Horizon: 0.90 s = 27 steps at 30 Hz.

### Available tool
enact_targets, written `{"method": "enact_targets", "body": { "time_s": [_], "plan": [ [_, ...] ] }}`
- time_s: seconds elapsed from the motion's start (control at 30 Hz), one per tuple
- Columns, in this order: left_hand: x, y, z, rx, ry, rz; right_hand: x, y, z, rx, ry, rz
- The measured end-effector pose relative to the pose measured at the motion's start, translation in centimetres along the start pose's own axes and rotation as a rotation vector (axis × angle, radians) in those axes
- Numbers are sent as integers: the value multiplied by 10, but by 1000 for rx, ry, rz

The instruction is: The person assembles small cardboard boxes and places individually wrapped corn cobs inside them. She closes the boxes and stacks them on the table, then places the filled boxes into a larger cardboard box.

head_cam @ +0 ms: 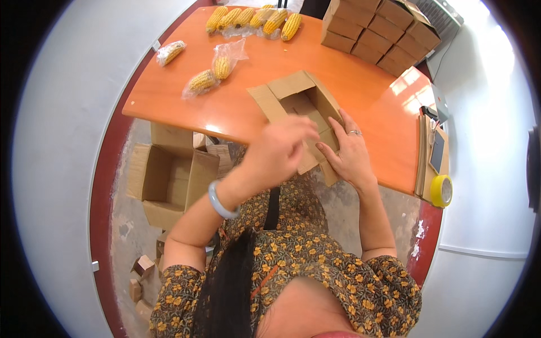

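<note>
An open cardboard box (pixel 291 85) with its flaps spread sits at the near edge of the orange table (pixel 169 93). My right hand (pixel 350 148), with a ring on one finger, grips the box's right side; its thumb reaches over the inside. Above the box's near left flap hovers my left hand (pixel 285 139), blurred and with bent fingers. Whether the left fingers hold or touch anything is hidden by the blur and the hand itself. Inside the box, the part in sight shows only bare cardboard.
Several corn cobs (pixel 244 17) line the far edge; bagged cobs (pixel 202 80) lie at left. Stacked cartons (pixel 372 31) stand at far right. Yellow tape (pixel 441 191) and a dark phone-like slab (pixel 438 151) rest right. A larger open carton (pixel 169 177) is below the table's left side.
</note>
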<state>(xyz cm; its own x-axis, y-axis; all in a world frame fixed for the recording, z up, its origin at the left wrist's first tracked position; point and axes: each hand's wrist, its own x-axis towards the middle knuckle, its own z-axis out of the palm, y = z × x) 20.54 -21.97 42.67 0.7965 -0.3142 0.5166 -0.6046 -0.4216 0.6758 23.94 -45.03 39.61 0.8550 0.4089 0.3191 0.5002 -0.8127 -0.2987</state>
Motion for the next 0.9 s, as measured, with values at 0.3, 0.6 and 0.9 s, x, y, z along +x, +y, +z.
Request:
{"method": "enact_targets", "body": {
  "time_s": [0.3, 0.6, 0.9],
  "plan": [
    [50, -56, -31, 615, -349, -21, -3, 5, 11, 270, 90, -5],
    [24, -113, -60, 115, -323, -345, 2, 21, 29, 423, 219, 134],
    [9, -116, 9, -101, 162, -363, 64, 109, 37, 881, 87, 425]
  ]
}}
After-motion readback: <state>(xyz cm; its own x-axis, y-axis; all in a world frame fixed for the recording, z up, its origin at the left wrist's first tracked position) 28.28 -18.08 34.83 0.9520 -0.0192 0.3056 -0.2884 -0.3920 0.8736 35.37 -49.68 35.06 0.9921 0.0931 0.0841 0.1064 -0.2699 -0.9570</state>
